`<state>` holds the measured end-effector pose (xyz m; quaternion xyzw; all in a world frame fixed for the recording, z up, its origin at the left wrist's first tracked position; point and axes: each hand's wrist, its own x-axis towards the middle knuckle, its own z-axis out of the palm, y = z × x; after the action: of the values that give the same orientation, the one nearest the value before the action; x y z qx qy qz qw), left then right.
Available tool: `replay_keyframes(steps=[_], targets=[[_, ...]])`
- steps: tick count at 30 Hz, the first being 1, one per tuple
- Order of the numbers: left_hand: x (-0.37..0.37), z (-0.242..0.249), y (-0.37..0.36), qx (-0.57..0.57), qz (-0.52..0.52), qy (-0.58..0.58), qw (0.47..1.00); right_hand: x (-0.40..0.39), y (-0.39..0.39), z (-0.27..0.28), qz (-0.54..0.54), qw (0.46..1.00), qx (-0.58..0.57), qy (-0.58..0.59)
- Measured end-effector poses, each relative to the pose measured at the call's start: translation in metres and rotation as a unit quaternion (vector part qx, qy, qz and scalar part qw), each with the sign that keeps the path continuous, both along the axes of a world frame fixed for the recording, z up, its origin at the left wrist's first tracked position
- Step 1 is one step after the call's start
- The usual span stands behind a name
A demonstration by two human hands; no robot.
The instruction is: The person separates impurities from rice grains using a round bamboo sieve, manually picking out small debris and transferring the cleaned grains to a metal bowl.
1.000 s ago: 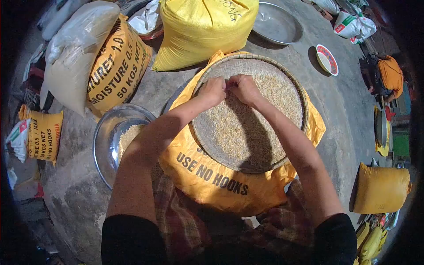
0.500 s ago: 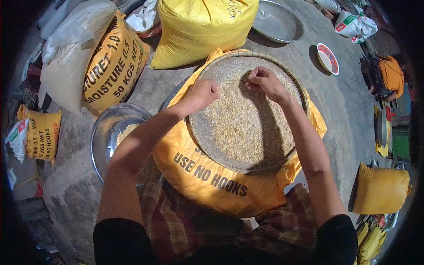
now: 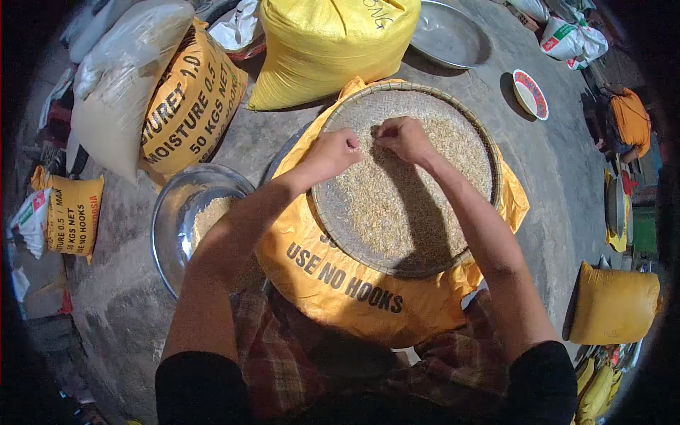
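A round woven tray (image 3: 484,131) with a raised rim lies on an orange sack (image 3: 312,283) and bears a spread layer of grain (image 3: 379,205). My left hand (image 3: 336,154) is over the tray's left side, its fingers closed; what they hold, if anything, is too small to make out. Just right of it, above the upper part of the grain, is my right hand (image 3: 405,142), thumb and fingers pinched together, with the contents hidden. The two hands are apart.
A metal basin (image 3: 164,237) with grain stands left of the tray. Behind are a full yellow sack (image 3: 326,53), a wide metal pan (image 3: 453,39) and a red-rimmed bowl (image 3: 544,106). Printed sacks (image 3: 195,106) stand at left; a person in orange (image 3: 630,124) is at far right.
My right hand has moved left across the tray, closer to my left hand. The whole view has shifted slightly, so surrounding things appear a little further right.
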<state>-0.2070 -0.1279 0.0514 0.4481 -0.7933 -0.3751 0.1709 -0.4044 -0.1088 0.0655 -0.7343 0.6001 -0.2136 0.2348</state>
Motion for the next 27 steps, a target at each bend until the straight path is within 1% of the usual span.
replay_keyframes(steps=[1,2,3,5,6,7,8,9,10,11,12,13,15,16,17,18,19,20,21,22,23,24,26,27], targets=[[-0.003,0.001,0.003,-0.027,-0.005,-0.030,0.999,-0.002,-0.001,0.002,-0.016,0.997,0.047,-0.063],[-0.004,-0.008,0.002,-0.058,-0.018,-0.004,0.998,-0.004,-0.002,0.005,-0.032,0.987,0.094,-0.124],[-0.005,-0.007,0.002,-0.057,-0.015,-0.004,0.998,-0.003,-0.001,0.009,-0.030,0.987,0.095,-0.123],[-0.008,-0.003,-0.003,-0.001,-0.012,-0.041,0.999,-0.005,0.000,0.016,-0.055,0.973,0.103,-0.198],[-0.007,0.001,-0.003,0.001,-0.010,-0.040,0.999,-0.006,-0.001,0.016,-0.065,0.970,0.125,-0.196],[-0.005,0.006,-0.004,0.045,0.013,-0.007,0.999,-0.007,-0.001,0.018,-0.065,0.970,0.127,-0.196],[-0.001,0.009,-0.005,0.088,0.037,0.025,0.995,-0.008,-0.001,0.020,-0.066,0.957,0.160,-0.234],[0.005,0.008,-0.009,0.089,0.038,0.023,0.995,-0.008,-0.001,0.024,-0.066,0.941,0.193,-0.272],[0.012,0.007,-0.013,0.231,0.061,0.112,0.965,-0.005,0.000,0.027,-0.064,0.940,0.194,-0.273],[0.017,0.006,-0.016,0.366,0.080,0.198,0.906,-0.002,0.001,0.031,-0.106,0.909,0.234,-0.327],[0.019,0.006,-0.016,0.365,0.081,0.197,0.906,0.000,0.002,0.032,-0.147,0.872,0.273,-0.379],[0.021,0.004,-0.013,0.344,0.061,0.160,0.923,0.001,0.003,0.027,-0.146,0.872,0.274,-0.379],[0.025,0.003,-0.008,0.297,0.021,0.084,0.951,0.001,0.003,0.010,-0.111,0.878,0.249,-0.393],[0.020,0.015,0.004,0.131,0.003,-0.010,0.991,0.003,0.004,0.008,-0.110,0.878,0.250,-0.392],[0.018,0.015,0.012,0.131,0.005,-0.009,0.991,0.007,0.005,0.007,-0.059,0.936,0.190,-0.289],[0.016,0.013,0.017,0.029,-0.005,-0.037,0.999,0.010,0.006,0.006,-0.006,0.976,0.126,-0.180],[0.015,0.011,0.021,-0.073,-0.015,-0.065,0.995,0.014,0.006,0.004,-0.005,0.976,0.126,-0.180],[0.013,-0.009,0.020,-0.134,0.005,-0.045,0.990,0.017,0.006,0.002,0.023,0.992,0.088,-0.088],[0.010,-0.010,0.019,-0.134,0.007,-0.044,0.990,0.020,0.006,0.000,0.051,0.998,0.048,0.004],[0.007,-0.012,0.018,-0.098,0.004,-0.084,0.992,0.023,0.005,-0.003,0.053,0.997,0.048,0.031],[0.005,-0.013,0.017,-0.062,0.001,-0.123,0.990,0.024,0.006,-0.004,0.053,0.997,0.048,0.032],[0.007,-0.009,0.018,-0.061,0.001,-0.122,0.991,0.026,0.007,-0.004,0.056,0.997,0.030,0.052],[0.015,-0.001,0.017,0.011,-0.011,-0.055,0.998,0.025,0.010,-0.001,0.058,0.996,0.013,0.072],[0.018,0.001,0.018,0.013,-0.011,-0.056,0.998,0.023,0.012,0.003,0.050,0.998,0.026,0.036]])
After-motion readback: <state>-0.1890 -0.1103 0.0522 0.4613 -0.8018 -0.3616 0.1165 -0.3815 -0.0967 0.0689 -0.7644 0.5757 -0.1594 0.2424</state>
